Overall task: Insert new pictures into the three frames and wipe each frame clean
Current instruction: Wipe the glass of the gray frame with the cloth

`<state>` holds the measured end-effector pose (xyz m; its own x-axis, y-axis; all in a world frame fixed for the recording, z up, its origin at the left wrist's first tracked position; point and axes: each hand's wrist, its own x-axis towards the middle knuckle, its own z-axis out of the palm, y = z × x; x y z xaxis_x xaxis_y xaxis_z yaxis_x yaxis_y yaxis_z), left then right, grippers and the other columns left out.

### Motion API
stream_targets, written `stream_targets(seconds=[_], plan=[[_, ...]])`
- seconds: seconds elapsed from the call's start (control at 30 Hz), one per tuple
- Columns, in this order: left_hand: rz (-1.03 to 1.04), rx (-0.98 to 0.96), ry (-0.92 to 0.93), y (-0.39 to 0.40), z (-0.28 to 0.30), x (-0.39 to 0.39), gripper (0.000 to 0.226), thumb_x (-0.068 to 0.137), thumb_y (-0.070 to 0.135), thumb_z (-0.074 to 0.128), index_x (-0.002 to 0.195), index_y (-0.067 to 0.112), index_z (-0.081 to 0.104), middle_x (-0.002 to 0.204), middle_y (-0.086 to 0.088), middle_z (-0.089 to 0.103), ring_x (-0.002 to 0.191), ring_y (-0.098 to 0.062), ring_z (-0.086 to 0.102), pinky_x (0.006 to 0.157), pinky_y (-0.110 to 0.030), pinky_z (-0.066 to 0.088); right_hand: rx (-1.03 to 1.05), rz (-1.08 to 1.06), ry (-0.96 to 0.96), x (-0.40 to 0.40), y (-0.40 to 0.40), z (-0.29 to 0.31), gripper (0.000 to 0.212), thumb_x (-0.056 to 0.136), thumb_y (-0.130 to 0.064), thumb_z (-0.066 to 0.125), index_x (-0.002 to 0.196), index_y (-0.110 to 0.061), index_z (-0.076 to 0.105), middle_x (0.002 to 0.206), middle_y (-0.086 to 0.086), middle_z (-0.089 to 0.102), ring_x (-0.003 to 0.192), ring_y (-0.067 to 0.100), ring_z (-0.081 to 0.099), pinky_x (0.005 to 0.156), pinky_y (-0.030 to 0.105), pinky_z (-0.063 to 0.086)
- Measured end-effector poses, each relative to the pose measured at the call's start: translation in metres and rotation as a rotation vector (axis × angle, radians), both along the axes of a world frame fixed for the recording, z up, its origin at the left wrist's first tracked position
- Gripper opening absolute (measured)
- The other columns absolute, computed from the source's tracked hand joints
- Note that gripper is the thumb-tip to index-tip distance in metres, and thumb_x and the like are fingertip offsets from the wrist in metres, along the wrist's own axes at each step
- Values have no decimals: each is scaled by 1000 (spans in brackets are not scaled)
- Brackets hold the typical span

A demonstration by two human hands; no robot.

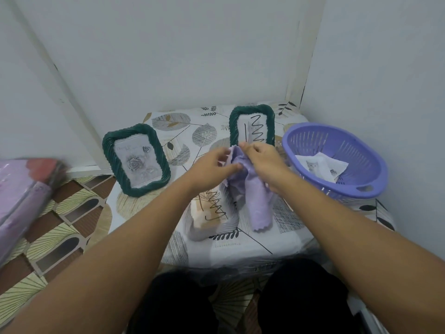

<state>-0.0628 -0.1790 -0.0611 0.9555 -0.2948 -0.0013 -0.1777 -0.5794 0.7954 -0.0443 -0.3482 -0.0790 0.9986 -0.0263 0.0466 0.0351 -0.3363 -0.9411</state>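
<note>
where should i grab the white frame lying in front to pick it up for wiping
Take the white frame by its ribbed long sides, probably from above with thumb on one edge and fingers on the other. It lies flat on the table, near end bare, far end under the left hand and lilac cloth. Avoid pressing its middle.

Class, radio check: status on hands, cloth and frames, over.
Both hands, left hand and right hand, pinching purple cloth above white frame. Two green frames standing behind. Nothing in the way.
</note>
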Motion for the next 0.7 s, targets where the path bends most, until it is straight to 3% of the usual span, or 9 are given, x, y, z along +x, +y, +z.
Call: stream_targets(seconds=[0.07, 0.1, 0.17, 0.3, 0.4, 0.5, 0.57, 0.63, 0.7], plan=[[-42, -59, -17, -10, 5, 7, 15, 101, 26, 63, 107, 14, 69, 96, -3, 72, 83, -5, 63, 76, -32, 50, 4, -10, -27, 0, -8, -1, 59, 96, -63, 55, 95, -7, 70, 87, 10, 73, 78, 21, 67, 81, 43, 57], [-36, -90, -29, -13, 6, 11, 14, 101, 24, 62, 103, 13, 71, 95, -6, 73, 82, -8, 65, 77, -35, 53, 4, -13, -33, -2, -13, -2, 63, 93, -69, 55, 92, -8, 69, 85, 8, 72, 78, 21, 66, 79, 42, 55], [-22, -175, -17, -13, 9, 16, 13, 101, 23, 63, 102, 16, 74, 95, -4, 76, 83, -7, 69, 78, -28, 56, 0, 19, -40, -8, -24, -6, 62, 82, -78, 60, 85, -16, 65, 78, 0, 65, 73, 18, 60, 73, 39, 50], [-72, -241, 113, -4, 17, 26, 15, 100, 21, 64, 107, 17, 77, 95, -6, 77, 81, -10, 67, 78, -26, 57, -39, 225, -4, -19, -44, -16, 35, 80, -48, 83, 103, -22, 75, 94, -4, 76, 90, 15, 70, 84, 34, 54], [78, -364, 112, -4, 26, 31, 18, 105, 19, 56, 105, 19, 73, 88, 0, 71, 78, -14, 62, 72, -25, 52, -14, 205, 46, -23, -58, -8, 45, 80, -48, 83, 87, -6, 70, 76, 6, 69, 68, 15, 63, 67, 31, 48], [174, -448, 5, -17, 36, 37, 19, 105, 18, 54, 100, 21, 71, 69, 11, 65, 62, -7, 55, 58, -20, 45, 237, 148, 42, -26, -63, 17, 61, 75, -49, 86, 91, 7, 67, 79, 16, 63, 69, 22, 57, 64, 33, 46], [209, -488, -44, -30, 45, 39, 17, 105, 18, 55, 101, 20, 71, 57, 20, 61, 50, 3, 52, 49, -14, 40, 452, 135, -25, -26, -61, 35, 49, 80, -41, 83, 94, 4, 71, 87, 17, 69, 77, 23, 62, 73, 35, 51], [183, -491, -43, -40, 48, 39, 16, 103, 19, 57, 107, 19, 73, 71, 16, 71, 60, 2, 61, 56, -16, 48, 573, 146, -60, -22, -55, 42, 26, 86, -31, 78, 91, -5, 73, 87, 11, 72, 79, 21, 64, 76, 31, 54], [127, -384, -13, -41, 40, 37, 18, 103, 23, 58, 112, 16, 73, 96, 4, 76, 86, -9, 69, 78, -28, 58, 629, 180, -44, -19, -47, 39, 23, 88, -28, 75, 96, -7, 73, 92, 11, 71, 87, 24, 63, 84, 35, 53]])
